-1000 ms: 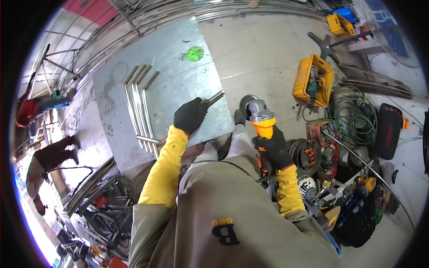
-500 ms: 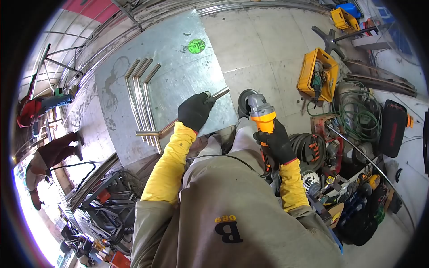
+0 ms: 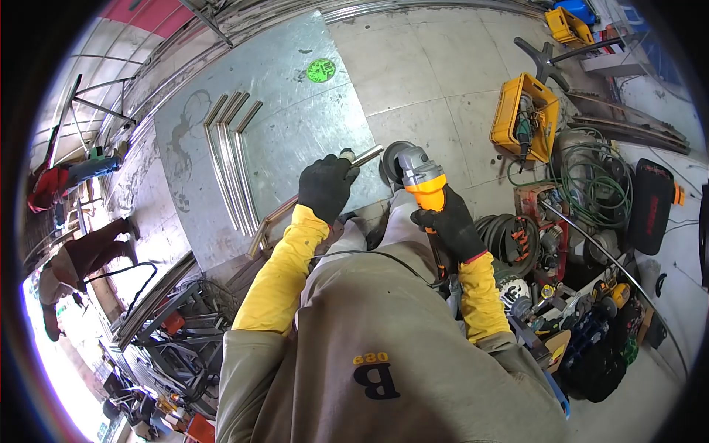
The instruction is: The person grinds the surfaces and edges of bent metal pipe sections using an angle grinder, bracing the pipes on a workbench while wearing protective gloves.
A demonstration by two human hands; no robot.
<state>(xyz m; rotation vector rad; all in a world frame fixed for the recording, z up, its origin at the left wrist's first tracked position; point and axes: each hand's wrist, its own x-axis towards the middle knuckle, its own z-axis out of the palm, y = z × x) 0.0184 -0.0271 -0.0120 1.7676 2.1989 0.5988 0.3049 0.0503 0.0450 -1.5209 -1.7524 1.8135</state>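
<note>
My left hand (image 3: 326, 188), in a black glove, is closed around a metal tube (image 3: 367, 156) above the sheet. From the fist the tube runs down-left to a bent end piece, and its short upper end sticks out on the right. A yellow and grey angle grinder (image 3: 428, 193) is gripped in my right hand (image 3: 452, 225), also gloved in black. Its dark round disc (image 3: 394, 162) is right at the tube's upper end. Several similar bent metal tubes (image 3: 230, 173) lie side by side on the metal sheet (image 3: 295, 122), left of my left hand.
A yellow crate (image 3: 502, 118) with a green power tool stands to the right. Coiled green hose (image 3: 617, 184), loose tools and a long rod (image 3: 598, 251) crowd the right side. A black cord (image 3: 369, 252) crosses my lap. Two people (image 3: 81, 262) are at the far left.
The tube has turned in my left hand, so its bent lower end points down more. The grinder has shifted slightly left and up, its disc closer to the tube end.
</note>
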